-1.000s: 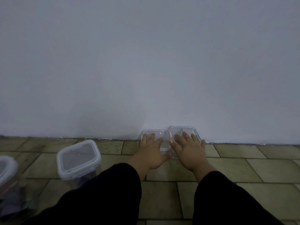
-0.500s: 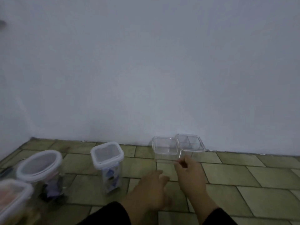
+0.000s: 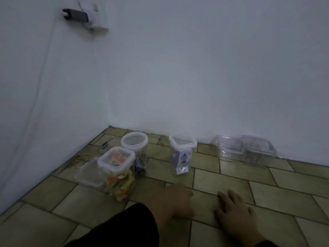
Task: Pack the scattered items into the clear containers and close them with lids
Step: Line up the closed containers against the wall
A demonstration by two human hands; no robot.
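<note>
Looks like the gap between packing steps: both hands empty, palms down on the tiled floor (image 3: pixel 222 175) at 6 o'clock. Left hand (image 3: pixel 173 202) lies flat w/ fingers loosely curled, grasping nothing; right hand (image 3: pixel 235 209) spread wide, also grasping nothing.

Task's things, big to small: two low clear containers (image 3: pixel 243 148) side by side against the wall (image 3: pixel 195 77) at 1 o'clock, well apart from the hands; whether lidded or filled, can't tell. Tall lidded jar w/ colourful contents (image 3: pixel 118 168) at 10 o'clock, nearest the left hand. Flat clear container (image 3: pixel 89 173) just left of it, touching or nearly. Round lidded tub (image 3: pixel 134 142) behind at 11. Square lidded jar w/ blue-white packets (image 3: pixel 182 154) at 12.

Next move prob calls for a reach to 10-11 o'clock, where small loose bits (image 3: pixel 106 144) lie by the corner, too blurred to name. Tall jars stand between hands and those bits, so a reach risks tipping them. Charger plugged in (image 3: pixel 75 15) high on the wall, cable (image 3: pixel 42 72) hanging, out of the way
</note>
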